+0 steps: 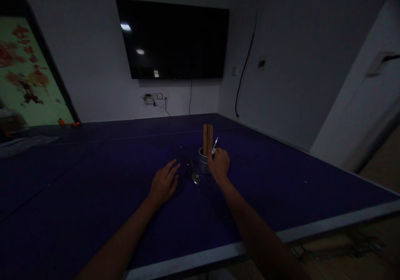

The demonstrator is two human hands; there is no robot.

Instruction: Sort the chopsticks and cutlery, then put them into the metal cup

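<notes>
A small pale cup (203, 164) stands on the dark blue table (93, 188) with several wooden chopsticks (208, 139) upright in it. My right hand (219, 164) is closed beside the cup, pinching a metal utensil (215, 144) whose handle slants up by the cup's rim. A metal spoon (195, 176) lies on the table just left of the cup. My left hand (164, 183) rests flat on the table left of the spoon, fingers stretched out and holding nothing.
The table's white-edged front border (193, 261) runs close to me. A black wall screen (173, 40) hangs ahead, with sockets (153, 97) below and a cable (246, 59) down the right wall. Small orange items (68, 123) lie at the far left edge.
</notes>
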